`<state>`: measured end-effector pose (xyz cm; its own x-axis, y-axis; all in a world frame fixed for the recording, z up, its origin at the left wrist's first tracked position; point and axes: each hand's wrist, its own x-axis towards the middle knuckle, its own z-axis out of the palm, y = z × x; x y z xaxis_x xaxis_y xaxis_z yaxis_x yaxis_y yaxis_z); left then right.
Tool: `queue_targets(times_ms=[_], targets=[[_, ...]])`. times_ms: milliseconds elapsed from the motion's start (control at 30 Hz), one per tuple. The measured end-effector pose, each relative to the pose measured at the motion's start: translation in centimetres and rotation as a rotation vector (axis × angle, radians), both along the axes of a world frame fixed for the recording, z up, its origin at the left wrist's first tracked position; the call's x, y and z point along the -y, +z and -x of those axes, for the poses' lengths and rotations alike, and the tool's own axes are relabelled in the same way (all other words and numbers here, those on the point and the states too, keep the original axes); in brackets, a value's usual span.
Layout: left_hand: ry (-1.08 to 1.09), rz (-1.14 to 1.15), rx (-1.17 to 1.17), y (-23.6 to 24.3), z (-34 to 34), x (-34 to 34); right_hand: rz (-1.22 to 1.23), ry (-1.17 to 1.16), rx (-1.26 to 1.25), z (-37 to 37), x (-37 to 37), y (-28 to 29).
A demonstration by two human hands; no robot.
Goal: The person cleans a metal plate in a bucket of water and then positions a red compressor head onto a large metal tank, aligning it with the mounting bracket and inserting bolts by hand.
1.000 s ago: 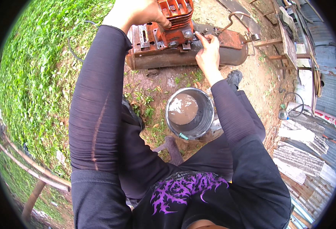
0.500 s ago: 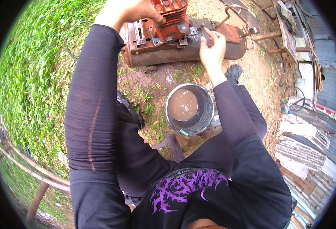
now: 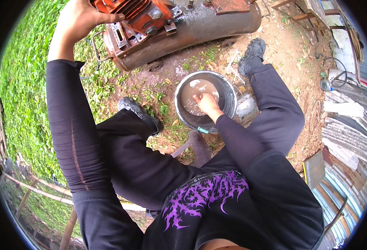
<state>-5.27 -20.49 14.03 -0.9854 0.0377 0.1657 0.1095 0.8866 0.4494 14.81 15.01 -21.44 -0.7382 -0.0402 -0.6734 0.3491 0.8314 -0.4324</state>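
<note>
My left hand point(image 3: 81, 23) grips the orange compressor pump point(image 3: 148, 16), its thumb lying along the finned block at the top of the view. That pump sits on a bolted bracket on a rusty, horizontal cylindrical tank point(image 3: 214, 23), which has metal fittings and an orange plate at its right part. Lower down, my right hand point(image 3: 204, 102) is inside a bucket point(image 3: 227, 91) of muddy water point(image 3: 192, 87), its curled fingertips at the water. What those fingers hold, if anything, I cannot make out. A teal piece point(image 3: 202, 130) is at the bucket's near rim.
My booted feet stand either side of the bucket on dirt and grass point(image 3: 29, 104). At right are wooden frames point(image 3: 312, 12), a black hose point(image 3: 340, 81), corrugated sheets point(image 3: 346, 141) and a grey rectangular object point(image 3: 313, 171). Bamboo poles point(image 3: 37, 183) cross the lower left.
My right hand has left the tank's fittings and come down into the bucket. My left hand stays on the pump. The view has shifted, placing pump and tank farther up and left.
</note>
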Motion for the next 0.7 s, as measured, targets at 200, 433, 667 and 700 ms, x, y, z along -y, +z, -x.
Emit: queue_targets(times_ms=[200, 433, 667, 700], targets=[[0.032, -0.038, 0.02, -0.5, 0.5, -0.8, 0.003, 0.083, 0.097, 0.0, -2.4, -8.5], [0.051, 0.086, 0.036, 0.8, -1.5, -1.1, 0.21, -0.224, 0.681, -1.0, -0.2, -9.5], [-0.035, 0.175, -0.097, -0.8, -1.1, 0.3, 0.12, 0.019, 0.688, 2.1, 1.2, -2.6], [-0.037, 0.192, -0.113, -1.0, -0.7, 0.9, 0.112, 0.074, 0.662, 3.7, 1.4, -0.8]])
